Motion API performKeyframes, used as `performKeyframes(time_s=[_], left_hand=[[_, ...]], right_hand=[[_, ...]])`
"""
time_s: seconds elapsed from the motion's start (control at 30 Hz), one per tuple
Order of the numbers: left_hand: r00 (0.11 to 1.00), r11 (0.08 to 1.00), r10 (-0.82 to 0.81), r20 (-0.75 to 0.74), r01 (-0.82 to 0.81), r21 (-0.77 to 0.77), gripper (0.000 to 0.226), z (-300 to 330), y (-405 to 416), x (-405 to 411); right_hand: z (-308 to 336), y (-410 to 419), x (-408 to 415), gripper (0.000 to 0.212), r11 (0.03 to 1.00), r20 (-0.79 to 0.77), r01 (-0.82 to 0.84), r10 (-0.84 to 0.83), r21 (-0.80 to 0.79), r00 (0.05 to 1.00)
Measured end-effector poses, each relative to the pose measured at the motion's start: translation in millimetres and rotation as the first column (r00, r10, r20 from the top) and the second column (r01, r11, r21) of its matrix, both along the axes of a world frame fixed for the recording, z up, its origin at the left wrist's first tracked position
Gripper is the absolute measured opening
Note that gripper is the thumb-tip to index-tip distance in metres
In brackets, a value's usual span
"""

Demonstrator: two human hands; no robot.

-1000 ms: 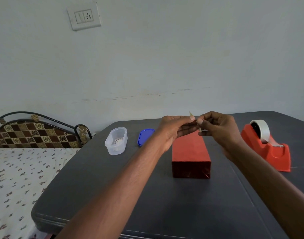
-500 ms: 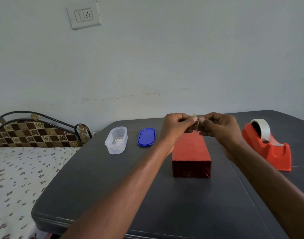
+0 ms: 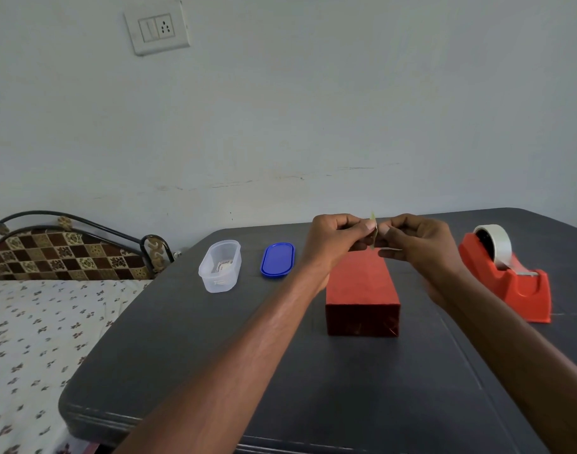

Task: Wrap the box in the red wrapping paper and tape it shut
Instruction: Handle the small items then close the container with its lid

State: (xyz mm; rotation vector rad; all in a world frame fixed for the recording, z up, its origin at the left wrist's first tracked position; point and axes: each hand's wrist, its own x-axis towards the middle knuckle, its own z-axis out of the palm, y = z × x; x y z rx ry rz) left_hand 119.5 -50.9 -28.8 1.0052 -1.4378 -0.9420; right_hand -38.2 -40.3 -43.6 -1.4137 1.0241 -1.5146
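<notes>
Both hands were raised together above the far end of the box (image 3: pixel 362 290), which lay wrapped in red paper on the table (image 3: pixel 280 371) just below and toward the person from the fingers. Left hand (image 3: pixel 336 244) and right hand (image 3: pixel 418 244) were each pinched on a small pale strip of tape (image 3: pixel 373 231), fingertips nearly touching, strip standing edge-on between them. Looked like they were peeling or straightening the piece before sticking it down; which side was sticky could not be told.

Tape dispenser (image 3: pixel 510 276) sat on the table off to the right of the right hand; clear container (image 3: pixel 220 267) and blue lid (image 3: pixel 277 259) sat to the left of the left hand.

To do this step well, probably: keep grip at the very ends only, pull strip flat and taut so it doesn't fold on itself, then lower it across the paper seam and rub down from middle outward. Risk judged: tape curling onto fingers or sticking crooked.
</notes>
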Motion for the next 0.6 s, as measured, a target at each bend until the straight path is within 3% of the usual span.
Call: performKeyframes(time_s=[0.6], left_hand=[[0.999, 1.000, -0.020, -0.032, 0.021, 0.012, 0.015, -3.3, 0.0, -0.8]], right_hand=[[-2.0, -0.2, 0.3, 0.010, 1.000, 0.007, 0.009, -0.009, 0.017, 1.000]])
